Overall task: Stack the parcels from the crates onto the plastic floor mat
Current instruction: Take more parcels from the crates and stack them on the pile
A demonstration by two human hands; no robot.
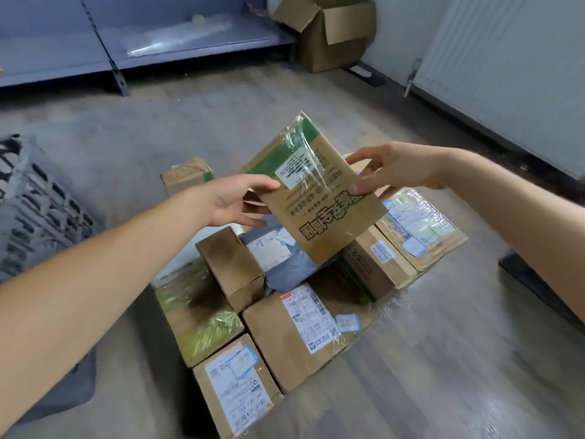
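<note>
A flat, taped parcel [313,198] with a green band hangs tilted in the air above the pile [285,324] of parcels on the floor. The left hand [234,201] pinches its left edge, thumb on top, and the right hand [389,172] pinches its right edge. A crate [31,210] stands at the left.

This looks like a storeroom or the back room of a parcel depot. The floor [133,131] is bare grey concrete. Blue-grey steel shelving [79,58] runs along the far wall, with loose clear plastic wrap [177,39] on its low shelf. An open cardboard box [335,39] stands in the far corner beside a ribbed white wall panel [506,58]. Taped parcels [294,331] with printed shipping labels lie packed together on the floor, near a slotted plastic crate [34,217] at the left edge.
</note>
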